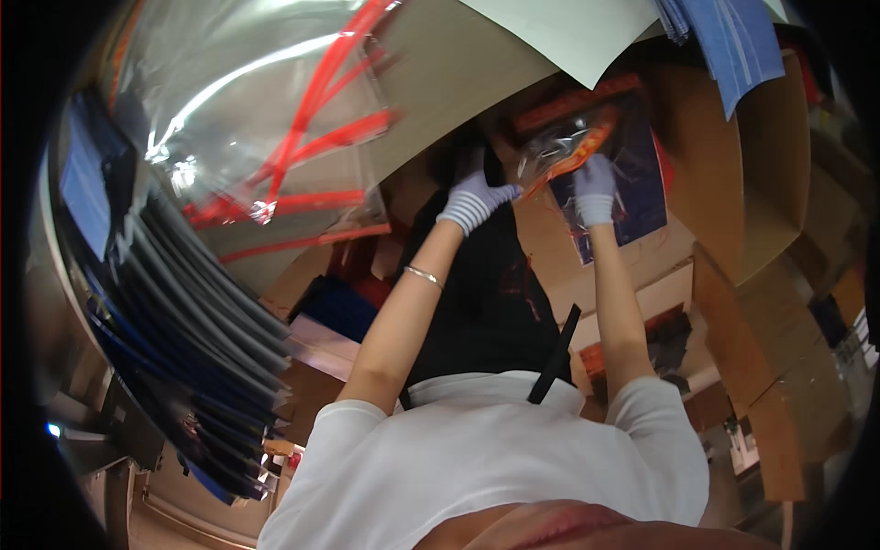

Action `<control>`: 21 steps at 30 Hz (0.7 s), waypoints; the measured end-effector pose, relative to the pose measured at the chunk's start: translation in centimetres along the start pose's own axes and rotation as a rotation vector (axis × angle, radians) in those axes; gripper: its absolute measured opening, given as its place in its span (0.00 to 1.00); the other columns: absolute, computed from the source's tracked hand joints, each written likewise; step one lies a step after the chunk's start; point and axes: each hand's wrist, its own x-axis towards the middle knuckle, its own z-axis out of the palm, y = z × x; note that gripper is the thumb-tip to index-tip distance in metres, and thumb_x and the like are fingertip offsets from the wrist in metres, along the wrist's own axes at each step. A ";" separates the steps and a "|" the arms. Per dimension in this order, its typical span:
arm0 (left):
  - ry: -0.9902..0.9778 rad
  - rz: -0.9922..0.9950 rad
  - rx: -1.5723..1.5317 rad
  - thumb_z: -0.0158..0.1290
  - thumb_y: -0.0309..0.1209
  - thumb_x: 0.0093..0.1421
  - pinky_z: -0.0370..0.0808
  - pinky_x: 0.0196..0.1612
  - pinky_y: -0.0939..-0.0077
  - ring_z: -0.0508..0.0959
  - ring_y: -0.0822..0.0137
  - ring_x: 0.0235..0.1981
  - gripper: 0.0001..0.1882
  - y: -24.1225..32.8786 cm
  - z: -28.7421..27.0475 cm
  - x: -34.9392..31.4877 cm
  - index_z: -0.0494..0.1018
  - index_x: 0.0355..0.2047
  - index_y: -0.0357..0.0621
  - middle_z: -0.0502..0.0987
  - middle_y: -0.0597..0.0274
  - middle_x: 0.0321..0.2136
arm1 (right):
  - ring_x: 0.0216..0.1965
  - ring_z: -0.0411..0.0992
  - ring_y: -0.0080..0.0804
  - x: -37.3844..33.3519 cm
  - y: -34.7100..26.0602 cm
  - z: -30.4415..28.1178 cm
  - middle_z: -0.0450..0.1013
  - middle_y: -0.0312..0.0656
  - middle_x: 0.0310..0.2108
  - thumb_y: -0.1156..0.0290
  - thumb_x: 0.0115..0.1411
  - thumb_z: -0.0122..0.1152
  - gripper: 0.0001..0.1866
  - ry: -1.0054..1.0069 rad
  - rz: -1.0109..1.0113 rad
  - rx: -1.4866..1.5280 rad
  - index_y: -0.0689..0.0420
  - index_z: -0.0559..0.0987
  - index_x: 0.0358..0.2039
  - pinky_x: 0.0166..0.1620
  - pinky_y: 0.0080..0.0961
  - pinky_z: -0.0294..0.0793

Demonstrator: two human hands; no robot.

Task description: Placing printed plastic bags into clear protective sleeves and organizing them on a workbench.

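Observation:
Both my hands wear pale gloves with striped cuffs. My right hand (594, 186), blurred by motion, has its fingers closed at the edge of a crumpled clear plastic bag (547, 158) with an orange-red strip. Beneath that hand lies a flat dark blue piece (640, 209), partly covered by clear film. To the left, my left hand (478, 196) has its fingers stretched out and its thumb apart, the thumb tip close to the bag's lower corner. Whether the thumb touches the bag I cannot tell. The left fingertips fade into dark shadow.
Clear plastic bags with red edges (275, 137) lie on the table (458, 82) at upper left. A stack of grey and dark blue flat pieces (206, 302) stands at the left. Cardboard boxes (701, 156) line the right side. White paper (573, 32) overhangs the table at the top.

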 end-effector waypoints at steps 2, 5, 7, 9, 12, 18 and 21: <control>-0.140 0.081 -0.273 0.58 0.46 0.45 0.63 0.52 0.71 0.68 0.54 0.48 0.40 1.4 0.2 1.0 0.58 0.52 0.33 0.68 0.46 0.46 | 0.42 0.67 0.46 -2.1 -3.6 -2.4 0.70 0.50 0.37 0.67 0.46 0.59 0.16 -0.203 -0.272 0.317 0.59 0.74 0.37 0.44 0.32 0.66; -0.325 0.065 -0.460 0.56 0.39 0.49 0.67 0.47 0.73 0.73 0.58 0.41 0.29 1.0 1.1 0.7 0.64 0.47 0.34 0.74 0.49 0.38 | 0.40 0.70 0.38 0.7 -5.2 -6.6 0.71 0.47 0.39 0.71 0.50 0.56 0.14 -0.746 -0.394 0.574 0.60 0.74 0.38 0.44 0.27 0.67; -0.232 0.089 -0.400 0.54 0.36 0.52 0.69 0.44 0.75 0.75 0.60 0.38 0.22 -0.3 1.6 -0.4 0.67 0.45 0.36 0.75 0.50 0.35 | 0.41 0.70 0.35 6.2 -3.4 -6.6 0.71 0.47 0.39 0.70 0.52 0.54 0.13 -0.660 -0.303 0.537 0.60 0.74 0.39 0.45 0.27 0.68; 0.062 -0.023 -0.580 0.52 0.34 0.54 0.70 0.41 0.74 0.75 0.60 0.37 0.16 -2.5 3.0 -0.8 0.71 0.40 0.38 0.75 0.49 0.36 | 0.39 0.71 0.40 13.3 0.4 -3.4 0.72 0.49 0.39 0.61 0.54 0.49 0.17 -0.333 -0.729 -0.068 0.55 0.75 0.41 0.43 0.32 0.70; 0.109 0.014 -0.504 0.51 0.33 0.54 0.69 0.41 0.75 0.75 0.61 0.37 0.15 -2.6 1.6 -1.6 0.71 0.40 0.38 0.75 0.51 0.36 | 0.39 0.71 0.40 17.3 -2.1 -0.8 0.72 0.49 0.38 0.61 0.53 0.49 0.17 -0.293 -0.689 -0.072 0.55 0.75 0.40 0.42 0.33 0.70; 0.025 0.059 -0.502 0.52 0.24 0.51 0.70 0.42 0.74 0.74 0.60 0.39 0.15 2.5 -6.7 -8.5 0.70 0.41 0.36 0.74 0.51 0.37 | 0.39 0.71 0.41 14.7 3.6 -5.1 0.72 0.49 0.37 0.61 0.53 0.49 0.16 -0.171 -0.762 -0.043 0.55 0.75 0.39 0.42 0.33 0.70; 0.018 0.205 -0.760 0.57 0.26 0.47 0.71 0.40 0.71 0.75 0.56 0.37 0.19 5.2 -10.6 -12.2 0.69 0.40 0.35 0.73 0.50 0.35 | 0.38 0.71 0.41 16.4 5.1 -5.2 0.72 0.49 0.37 0.60 0.53 0.49 0.16 -0.131 -0.799 -0.042 0.55 0.75 0.38 0.42 0.34 0.70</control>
